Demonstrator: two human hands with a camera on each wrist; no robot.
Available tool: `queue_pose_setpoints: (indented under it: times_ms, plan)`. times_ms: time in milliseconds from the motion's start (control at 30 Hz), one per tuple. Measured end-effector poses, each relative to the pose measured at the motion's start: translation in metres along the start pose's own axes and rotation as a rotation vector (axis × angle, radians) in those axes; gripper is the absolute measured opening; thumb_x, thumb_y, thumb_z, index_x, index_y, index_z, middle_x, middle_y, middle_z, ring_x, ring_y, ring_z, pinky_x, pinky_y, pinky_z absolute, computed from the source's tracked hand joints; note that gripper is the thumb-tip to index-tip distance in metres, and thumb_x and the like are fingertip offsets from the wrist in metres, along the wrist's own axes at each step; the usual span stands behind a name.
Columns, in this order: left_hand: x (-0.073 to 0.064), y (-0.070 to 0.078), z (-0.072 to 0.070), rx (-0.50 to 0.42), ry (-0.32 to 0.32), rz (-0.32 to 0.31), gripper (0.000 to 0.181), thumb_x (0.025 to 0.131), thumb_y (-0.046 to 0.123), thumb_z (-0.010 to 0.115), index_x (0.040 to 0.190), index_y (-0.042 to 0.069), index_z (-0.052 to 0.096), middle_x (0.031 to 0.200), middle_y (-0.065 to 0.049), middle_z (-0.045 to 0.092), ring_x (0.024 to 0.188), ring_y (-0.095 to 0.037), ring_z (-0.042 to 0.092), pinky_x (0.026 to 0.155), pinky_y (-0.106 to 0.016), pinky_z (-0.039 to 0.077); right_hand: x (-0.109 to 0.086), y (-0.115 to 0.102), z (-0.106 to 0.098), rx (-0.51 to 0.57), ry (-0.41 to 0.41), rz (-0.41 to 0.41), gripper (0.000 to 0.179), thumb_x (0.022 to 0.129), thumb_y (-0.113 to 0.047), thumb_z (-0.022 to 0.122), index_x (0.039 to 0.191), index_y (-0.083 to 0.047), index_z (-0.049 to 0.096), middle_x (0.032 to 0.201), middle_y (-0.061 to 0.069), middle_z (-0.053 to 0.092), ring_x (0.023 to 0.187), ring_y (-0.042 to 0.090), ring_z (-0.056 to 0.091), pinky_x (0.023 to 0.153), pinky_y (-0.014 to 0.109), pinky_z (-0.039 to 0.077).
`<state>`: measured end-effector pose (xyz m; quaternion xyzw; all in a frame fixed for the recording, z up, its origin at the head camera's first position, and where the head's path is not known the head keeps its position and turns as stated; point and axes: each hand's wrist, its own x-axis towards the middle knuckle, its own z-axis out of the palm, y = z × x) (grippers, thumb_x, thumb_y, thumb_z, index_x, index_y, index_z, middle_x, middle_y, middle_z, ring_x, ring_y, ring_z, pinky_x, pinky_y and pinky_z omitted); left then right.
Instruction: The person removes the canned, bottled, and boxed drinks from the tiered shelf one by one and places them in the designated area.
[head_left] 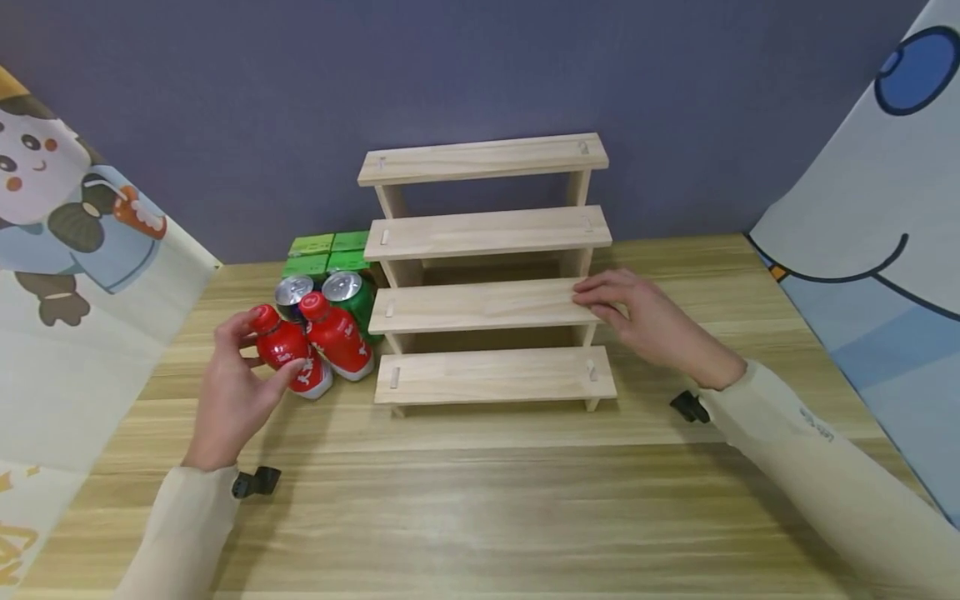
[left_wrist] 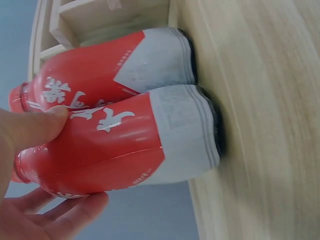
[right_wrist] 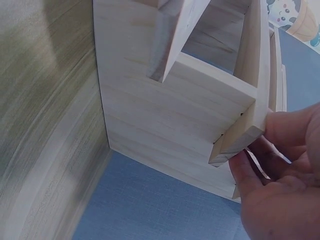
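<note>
My left hand [head_left: 228, 400] holds a red plastic bottle [head_left: 285, 343] near its shoulder, thumb on one side and fingers on the other. The bottle has a red cap and a white lower part with white lettering. Right beside it stands a matching second red bottle [head_left: 343, 340]; the left wrist view shows the pair side by side. My right hand [head_left: 641, 325] pinches the right end of a board on a light wooden step shelf [head_left: 487, 307], second tier from the front. In the right wrist view, thumb and fingers [right_wrist: 245, 172] meet that board's end.
Behind the bottles are a dark-sided can [head_left: 293, 292], a green can [head_left: 358, 302] and several green boxes [head_left: 309, 265], close to the shelf's left side. A blue-grey wall [head_left: 480, 75] rises behind the shelf. Printed panels [head_left: 97, 333] flank the wooden table [head_left: 480, 517].
</note>
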<state>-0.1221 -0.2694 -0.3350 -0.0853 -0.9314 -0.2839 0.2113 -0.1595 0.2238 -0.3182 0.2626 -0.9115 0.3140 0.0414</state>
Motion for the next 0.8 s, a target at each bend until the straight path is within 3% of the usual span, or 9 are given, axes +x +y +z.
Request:
queue_pose_setpoints:
  times_ms: [567,667,800]
  plan:
    - [0.009,-0.009,0.013,-0.033,0.068,0.049,0.091,0.071,-0.007,0.077,0.141,0.007,0.021,0.133,-0.018,0.038,0.111,-0.036,0.048,0.079,-0.050,0.048,-0.005,-0.001,0.003,0.005,0.027,-0.015,0.027,0.091,0.000,0.059,0.117,-0.004,0.066,0.126,0.005,0.055,0.118,0.026,0.047,0.093,0.043,0.042]
    - [0.007,-0.010,0.014,-0.042,0.078,0.044,0.090,0.071,-0.007,0.077,0.141,0.007,0.022,0.134,-0.017,0.039,0.111,-0.035,0.047,0.082,-0.041,0.049,-0.007,-0.001,0.004,0.007,0.023,-0.012,0.027,0.092,0.000,0.059,0.118,-0.004,0.066,0.126,0.005,0.055,0.119,0.026,0.047,0.094,0.043,0.042]
    - [0.005,-0.012,0.014,-0.060,0.076,0.048,0.091,0.071,-0.007,0.078,0.142,0.010,0.022,0.134,-0.016,0.039,0.112,-0.033,0.046,0.086,-0.013,0.044,-0.009,-0.003,0.003,0.011,0.022,-0.023,0.027,0.092,0.000,0.058,0.118,-0.003,0.065,0.126,0.006,0.055,0.118,0.027,0.047,0.094,0.044,0.042]
